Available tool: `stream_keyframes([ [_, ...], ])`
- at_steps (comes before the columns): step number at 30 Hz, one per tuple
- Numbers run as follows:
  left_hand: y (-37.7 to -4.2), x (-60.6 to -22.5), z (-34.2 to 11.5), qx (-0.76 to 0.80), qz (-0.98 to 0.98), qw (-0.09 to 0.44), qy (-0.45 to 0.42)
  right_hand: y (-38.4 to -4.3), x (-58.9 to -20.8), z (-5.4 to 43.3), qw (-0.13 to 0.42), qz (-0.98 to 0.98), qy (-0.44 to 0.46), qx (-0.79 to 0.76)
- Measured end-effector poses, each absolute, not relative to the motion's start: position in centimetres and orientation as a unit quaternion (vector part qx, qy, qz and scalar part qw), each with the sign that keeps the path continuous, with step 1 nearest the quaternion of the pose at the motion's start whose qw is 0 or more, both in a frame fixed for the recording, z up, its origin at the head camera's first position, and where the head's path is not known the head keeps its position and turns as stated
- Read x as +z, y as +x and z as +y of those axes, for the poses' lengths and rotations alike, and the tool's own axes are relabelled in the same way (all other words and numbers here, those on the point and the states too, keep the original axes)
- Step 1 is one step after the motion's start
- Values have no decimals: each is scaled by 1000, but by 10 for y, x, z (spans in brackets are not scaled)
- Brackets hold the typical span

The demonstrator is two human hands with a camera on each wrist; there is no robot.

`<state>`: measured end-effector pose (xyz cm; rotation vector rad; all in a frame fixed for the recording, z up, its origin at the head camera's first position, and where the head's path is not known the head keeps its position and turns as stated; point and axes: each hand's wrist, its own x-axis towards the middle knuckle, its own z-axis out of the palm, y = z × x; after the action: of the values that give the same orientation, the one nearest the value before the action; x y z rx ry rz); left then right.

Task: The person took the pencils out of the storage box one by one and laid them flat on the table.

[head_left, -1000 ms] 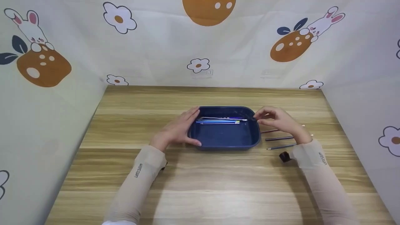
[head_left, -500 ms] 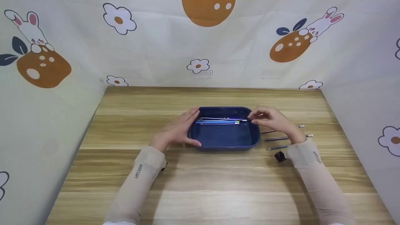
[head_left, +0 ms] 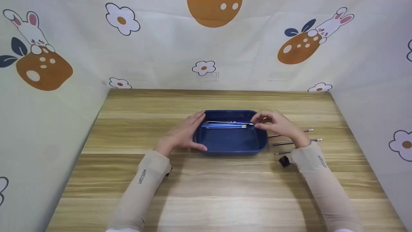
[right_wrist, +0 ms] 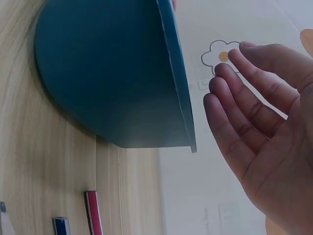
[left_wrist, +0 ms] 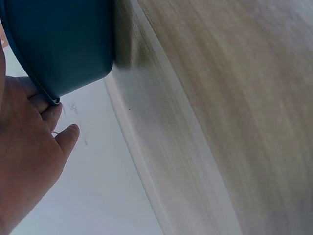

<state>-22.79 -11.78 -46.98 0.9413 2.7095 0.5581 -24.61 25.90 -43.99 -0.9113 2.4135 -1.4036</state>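
A dark blue plastic box [head_left: 230, 141] sits mid-table with several pencils [head_left: 223, 126] lying lengthwise near its far side. My left hand [head_left: 180, 133] grips its left end, thumb over the near corner and fingers over the far one; in the left wrist view some fingertips are hidden behind the rim. Over the right rim, my right hand [head_left: 273, 122] has its fingers loosely bent, close to the eraser end of a pencil. Its palm [right_wrist: 283, 161] shows nothing held in the right wrist view, with thumb and fingers apart.
Three more pencils lie on the wooden table [head_left: 219, 187] right of the box, partly under my right wrist: a reddish one [right_wrist: 94, 213], a dark blue one [right_wrist: 61, 226] and a greyish one [head_left: 282, 152]. Patterned cloth walls [head_left: 161, 42] border the table's back and sides.
My right hand has moved left, from the box's right rim to just inside it, by the pencil ends. The left hand and the box have stayed in place.
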Motion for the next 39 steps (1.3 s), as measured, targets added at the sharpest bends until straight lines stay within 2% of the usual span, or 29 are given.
stream_keyframes([
  [39, -228, -469, -118, 199, 923, 126, 305, -250, -442, 222, 145, 817, -320, -458],
])
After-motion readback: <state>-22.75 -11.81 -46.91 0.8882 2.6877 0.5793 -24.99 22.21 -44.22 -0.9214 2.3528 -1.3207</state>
